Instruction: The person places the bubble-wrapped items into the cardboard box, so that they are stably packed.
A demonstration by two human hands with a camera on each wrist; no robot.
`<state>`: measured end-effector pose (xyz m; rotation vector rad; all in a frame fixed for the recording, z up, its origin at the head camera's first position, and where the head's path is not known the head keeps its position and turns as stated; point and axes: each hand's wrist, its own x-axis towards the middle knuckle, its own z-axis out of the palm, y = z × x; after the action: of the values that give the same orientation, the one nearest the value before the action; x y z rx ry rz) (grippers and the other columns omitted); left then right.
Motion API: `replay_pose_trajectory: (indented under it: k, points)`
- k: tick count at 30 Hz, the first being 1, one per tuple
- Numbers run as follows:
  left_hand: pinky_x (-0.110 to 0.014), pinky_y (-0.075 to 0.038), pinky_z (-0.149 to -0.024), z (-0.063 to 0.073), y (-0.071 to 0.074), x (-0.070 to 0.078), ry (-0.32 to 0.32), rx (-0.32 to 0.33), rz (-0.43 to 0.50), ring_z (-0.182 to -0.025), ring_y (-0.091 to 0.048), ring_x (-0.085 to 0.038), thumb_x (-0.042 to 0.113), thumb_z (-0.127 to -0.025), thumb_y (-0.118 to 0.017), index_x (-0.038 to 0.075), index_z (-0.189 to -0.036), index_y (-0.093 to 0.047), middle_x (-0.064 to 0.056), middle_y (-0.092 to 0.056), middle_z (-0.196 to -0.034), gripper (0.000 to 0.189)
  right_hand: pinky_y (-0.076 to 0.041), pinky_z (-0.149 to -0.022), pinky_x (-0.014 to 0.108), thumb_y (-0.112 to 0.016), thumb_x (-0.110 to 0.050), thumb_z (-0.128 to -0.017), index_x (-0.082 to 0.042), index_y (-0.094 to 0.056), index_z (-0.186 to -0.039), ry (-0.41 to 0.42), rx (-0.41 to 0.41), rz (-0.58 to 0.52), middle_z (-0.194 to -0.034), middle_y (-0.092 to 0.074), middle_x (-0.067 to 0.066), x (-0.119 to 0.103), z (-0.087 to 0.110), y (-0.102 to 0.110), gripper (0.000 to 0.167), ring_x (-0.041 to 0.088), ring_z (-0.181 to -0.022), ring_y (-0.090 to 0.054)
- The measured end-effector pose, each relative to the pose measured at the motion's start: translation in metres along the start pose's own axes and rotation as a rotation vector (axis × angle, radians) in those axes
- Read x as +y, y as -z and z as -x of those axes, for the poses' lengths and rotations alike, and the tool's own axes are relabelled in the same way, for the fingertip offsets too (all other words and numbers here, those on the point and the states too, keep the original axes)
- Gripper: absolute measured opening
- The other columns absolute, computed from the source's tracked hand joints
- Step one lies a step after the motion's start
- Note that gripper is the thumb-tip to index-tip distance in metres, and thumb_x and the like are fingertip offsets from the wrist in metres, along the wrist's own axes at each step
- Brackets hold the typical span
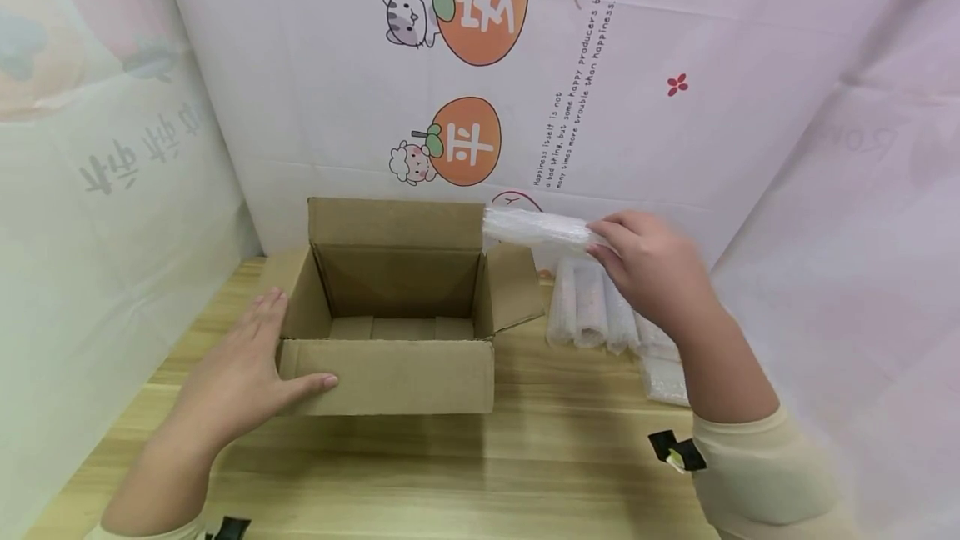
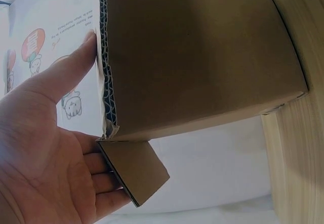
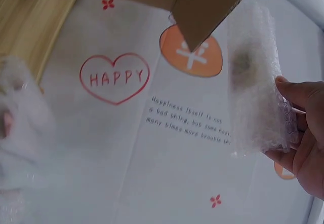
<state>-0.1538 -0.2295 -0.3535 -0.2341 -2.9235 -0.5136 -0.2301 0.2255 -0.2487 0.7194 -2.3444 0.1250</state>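
Note:
A cardboard box stands on the table with its flaps folded outward and only its bare bottom visible inside. My left hand rests at the box's near left corner, thumb on the front flap and straight fingers along the left flap. In my right hand is a flat bubble-wrapped packet, pinched at its right end between thumb and fingers. It is raised near the box's back right corner. The right wrist view shows the clear wrap of the packet with something darker inside, not recognisable.
Several more bubble-wrapped rolls lie on the wooden table right of the box, partly behind my right hand. Below them is a flatter wrapped packet. White printed sheets stand behind and on both sides.

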Motion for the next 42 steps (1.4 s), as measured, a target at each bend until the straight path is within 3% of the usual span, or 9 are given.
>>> replay_pose_trajectory:
  k: [5, 10, 17, 22, 32, 42]
  points:
    - [-0.068, -0.021, -0.113, 0.0, 0.001, 0.001, 0.001, 0.002, 0.003, -0.15, -0.009, -0.043, 0.084, -0.072, -0.057, 0.003, -0.157, 0.0, -0.019, -0.004, -0.164, 0.131, -0.057, -0.076, 0.046, -0.07, -0.025, -0.091, -0.011, -0.071, -0.116, 0.043, 0.049, -0.015, -0.108, -0.069, 0.007, -0.02, -0.007, -0.007, 0.028, 0.029, -0.1, -0.065]
    - [-0.068, -0.021, -0.112, 0.001, 0.001, 0.001, 0.004, 0.003, 0.002, -0.149, -0.009, -0.043, 0.084, -0.072, -0.056, 0.003, -0.158, -0.001, -0.019, -0.004, -0.164, 0.13, -0.058, -0.079, 0.043, -0.07, -0.023, -0.091, -0.011, -0.072, -0.114, 0.106, 0.083, -0.07, -0.107, -0.069, 0.006, -0.041, -0.016, -0.016, 0.026, 0.027, -0.101, -0.064]
    - [-0.069, -0.021, -0.112, 0.0, 0.0, 0.0, 0.002, 0.003, -0.004, -0.149, -0.01, -0.044, 0.085, -0.072, -0.056, 0.003, -0.158, 0.0, -0.019, -0.004, -0.164, 0.131, -0.057, -0.083, 0.04, -0.07, -0.019, -0.092, -0.009, -0.071, -0.115, 0.155, 0.048, -0.122, -0.11, -0.068, 0.007, -0.065, -0.036, -0.021, 0.025, 0.025, -0.103, -0.063]
    - [-0.069, -0.021, -0.112, -0.001, 0.0, -0.001, 0.0, 0.009, -0.004, -0.149, -0.01, -0.044, 0.085, -0.072, -0.056, 0.004, -0.158, 0.0, -0.019, -0.004, -0.164, 0.131, -0.055, -0.083, 0.034, -0.066, -0.02, -0.095, -0.01, -0.071, -0.115, 0.175, -0.02, -0.128, -0.11, -0.067, 0.004, -0.076, -0.061, -0.027, 0.022, 0.022, -0.101, -0.062]
    - [-0.069, -0.022, -0.111, -0.003, 0.0, -0.001, 0.003, -0.005, -0.003, -0.149, -0.01, -0.044, 0.085, -0.072, -0.056, 0.004, -0.158, 0.0, -0.02, -0.004, -0.164, 0.131, -0.053, -0.082, 0.033, -0.061, -0.027, -0.098, -0.015, -0.07, -0.115, 0.138, -0.213, -0.099, -0.108, -0.065, 0.0, -0.092, -0.103, -0.042, 0.022, 0.02, -0.098, -0.06]
    - [-0.069, -0.022, -0.112, -0.004, -0.001, -0.003, -0.005, 0.001, -0.007, -0.149, -0.009, -0.044, 0.085, -0.072, -0.056, 0.003, -0.157, -0.001, -0.02, -0.005, -0.164, 0.131, -0.051, -0.077, 0.032, -0.057, -0.033, -0.1, -0.017, -0.069, -0.115, 0.052, -0.423, -0.117, -0.105, -0.061, -0.002, -0.105, -0.128, -0.069, 0.025, 0.017, -0.095, -0.058]
